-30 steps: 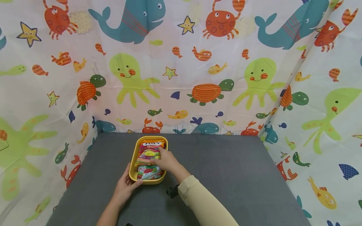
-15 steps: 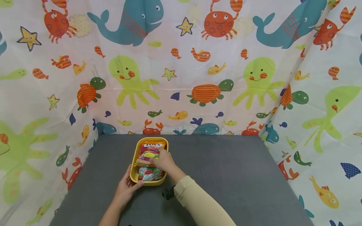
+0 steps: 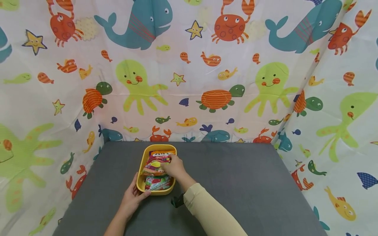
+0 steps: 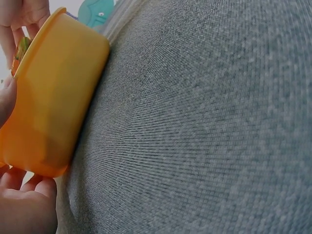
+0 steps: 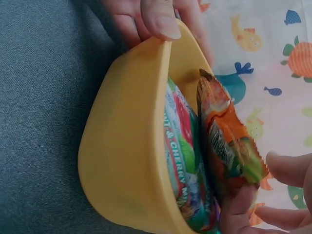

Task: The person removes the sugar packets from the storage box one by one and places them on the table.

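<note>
A yellow plastic tub (image 3: 161,192) holds bags of candy. On top lies a Fox's fruits candy bag (image 3: 156,164), orange and magenta, tilted up from the contents in the right wrist view. My right hand (image 3: 175,168) pinches its right side between thumb and fingers. Below it, toward me, a green and red mint and cherry candy bag (image 5: 183,151) stays in the tub. My left hand (image 3: 130,200) grips the tub's near left corner, its thumb over the rim and its fingers along the outer side. Purple wrapping shows behind the top bag.
The tub stands on a grey cloth-covered table (image 3: 236,183), left of centre near the back edge. A white curtain (image 3: 195,55) printed with sea animals encloses the table behind and at both sides. A small black device (image 3: 177,200) sits at my right wrist.
My right hand has tilted the top candy bag and shifted it slightly, its print now slanting. Purple wrapping now shows at its far edge. The left hand keeps its hold on the tub.
</note>
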{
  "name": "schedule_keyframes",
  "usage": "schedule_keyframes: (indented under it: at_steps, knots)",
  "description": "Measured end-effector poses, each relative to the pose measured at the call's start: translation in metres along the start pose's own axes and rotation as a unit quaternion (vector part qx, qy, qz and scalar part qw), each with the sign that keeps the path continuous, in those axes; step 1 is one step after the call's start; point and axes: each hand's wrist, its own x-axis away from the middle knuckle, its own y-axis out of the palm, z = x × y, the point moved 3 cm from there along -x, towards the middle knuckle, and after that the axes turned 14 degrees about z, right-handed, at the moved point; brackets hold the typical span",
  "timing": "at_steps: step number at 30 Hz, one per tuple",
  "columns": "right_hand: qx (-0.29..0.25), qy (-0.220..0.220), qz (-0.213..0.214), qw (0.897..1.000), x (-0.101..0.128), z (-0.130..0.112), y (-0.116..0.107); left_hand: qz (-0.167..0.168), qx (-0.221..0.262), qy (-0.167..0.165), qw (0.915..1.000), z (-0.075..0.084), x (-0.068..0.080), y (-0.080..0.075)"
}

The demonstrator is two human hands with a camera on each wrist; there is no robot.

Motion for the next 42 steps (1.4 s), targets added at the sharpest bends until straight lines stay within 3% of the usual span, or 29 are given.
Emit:
schedule_keyframes:
  at_steps: [23, 30, 39, 42]
  knots:
    - [-0.03, -0.025, -0.006, 0.999, 0.001, 0.001, 0.006, 0.005, -0.002, -0.019, 0.9998, -0.005, 0.001, 0.003]
    - [-0.031, -0.022, -0.026, 0.999, -0.006, 0.002, 0.011, 0.007, -0.002, -0.002, 1.0, -0.002, -0.001, 0.001]
    - [-0.011, -0.07, -0.035, 0.997, -0.01, 0.002, 0.015, 0.001, 0.002, -0.001, 1.0, -0.001, 0.0, 0.001]
    - [-0.015, -0.066, -0.035, 0.997, -0.01, 0.001, 0.015, 0.0, 0.007, -0.005, 1.0, -0.001, 0.0, 0.001]
